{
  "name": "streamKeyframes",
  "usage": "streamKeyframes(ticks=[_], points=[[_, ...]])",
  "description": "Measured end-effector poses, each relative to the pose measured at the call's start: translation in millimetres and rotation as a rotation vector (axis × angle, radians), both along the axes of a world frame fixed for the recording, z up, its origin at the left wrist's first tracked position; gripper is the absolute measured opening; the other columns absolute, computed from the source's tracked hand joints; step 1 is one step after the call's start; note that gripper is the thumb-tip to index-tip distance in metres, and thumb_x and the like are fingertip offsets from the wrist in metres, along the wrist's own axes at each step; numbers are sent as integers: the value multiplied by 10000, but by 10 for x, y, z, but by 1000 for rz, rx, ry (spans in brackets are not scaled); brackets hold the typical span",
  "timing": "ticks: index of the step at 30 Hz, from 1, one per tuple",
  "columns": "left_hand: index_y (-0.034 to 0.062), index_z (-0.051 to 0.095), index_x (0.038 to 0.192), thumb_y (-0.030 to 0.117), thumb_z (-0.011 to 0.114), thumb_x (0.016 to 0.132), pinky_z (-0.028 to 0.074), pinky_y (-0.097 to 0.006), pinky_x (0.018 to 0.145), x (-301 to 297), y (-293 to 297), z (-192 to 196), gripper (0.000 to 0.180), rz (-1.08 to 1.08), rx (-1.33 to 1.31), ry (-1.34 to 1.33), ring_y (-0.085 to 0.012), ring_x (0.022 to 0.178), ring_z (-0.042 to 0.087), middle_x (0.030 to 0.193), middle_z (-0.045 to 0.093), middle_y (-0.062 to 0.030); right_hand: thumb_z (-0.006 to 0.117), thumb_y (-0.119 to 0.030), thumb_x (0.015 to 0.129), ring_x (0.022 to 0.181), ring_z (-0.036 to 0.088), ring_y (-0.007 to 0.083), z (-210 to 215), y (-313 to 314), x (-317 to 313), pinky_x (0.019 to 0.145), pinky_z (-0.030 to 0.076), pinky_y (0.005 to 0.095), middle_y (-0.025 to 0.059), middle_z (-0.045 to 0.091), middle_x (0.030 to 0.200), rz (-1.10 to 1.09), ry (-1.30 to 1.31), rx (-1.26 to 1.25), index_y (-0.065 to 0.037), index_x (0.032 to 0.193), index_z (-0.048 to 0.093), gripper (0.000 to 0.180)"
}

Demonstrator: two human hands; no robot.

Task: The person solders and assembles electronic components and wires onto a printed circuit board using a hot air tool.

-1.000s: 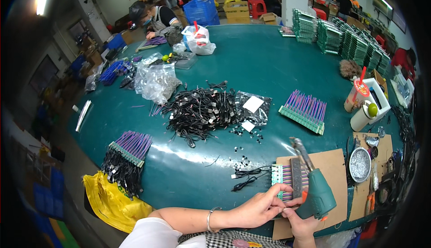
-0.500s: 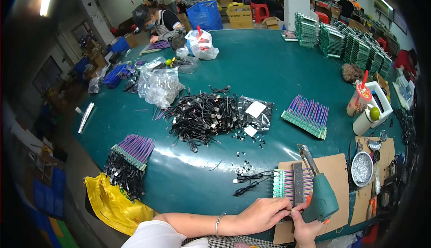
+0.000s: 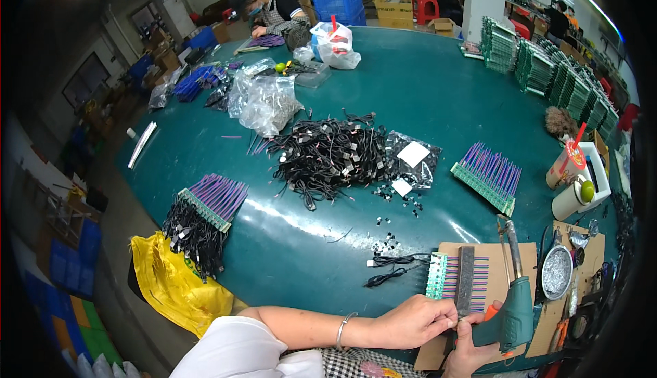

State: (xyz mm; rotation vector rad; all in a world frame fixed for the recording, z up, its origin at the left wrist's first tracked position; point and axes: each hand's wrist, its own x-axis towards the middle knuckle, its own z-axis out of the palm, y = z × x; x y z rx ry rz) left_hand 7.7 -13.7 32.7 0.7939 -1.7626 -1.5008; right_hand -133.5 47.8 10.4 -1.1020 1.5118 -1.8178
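At the lower right, my left hand (image 3: pixel 414 322), with a bracelet on the wrist, has its thumb and fingers pinched together at the near end of a dark grey bar (image 3: pixel 465 279). What the pinch holds is too small to make out. My right hand (image 3: pixel 472 355) meets its fingertips there, thumb raised, while wrapped around the handle of a green soldering gun (image 3: pixel 517 316). The gun's metal tip points up and away. Beneath the bar lies a green circuit-board strip (image 3: pixel 436 275) with purple wires (image 3: pixel 479 279), on a cardboard sheet (image 3: pixel 523 258). Black cables (image 3: pixel 393 272) extend from the strip's left side.
A heap of black cables (image 3: pixel 328 155) covers the table's middle. Wired board strips lie at right (image 3: pixel 486 176) and left (image 3: pixel 209 203), the left one by a yellow bag (image 3: pixel 181 285). A metal bowl (image 3: pixel 557 273) and drink cup (image 3: pixel 567 164) stand right. A co-worker (image 3: pixel 277 10) sits across.
The whole view has shifted, so the table's things appear farther right and slightly higher. My hands stay together by the bar's near end, and the soldering gun's tip points more upright.
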Motion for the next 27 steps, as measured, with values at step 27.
streamKeyframes(ticks=[27], points=[[-25, 653, 761, 96, 649, 763, 428, -210, 498, 106, -831, -176, 121, 101, -4, -630, -29, 533, 500, 589, 595, -31, 713, -36, 685, 527, 575, 179, 145, 435, -752, 401, 499, 256, 239, 464, 1160, 265, -345, 272, 86, 1237, 309, 695]])
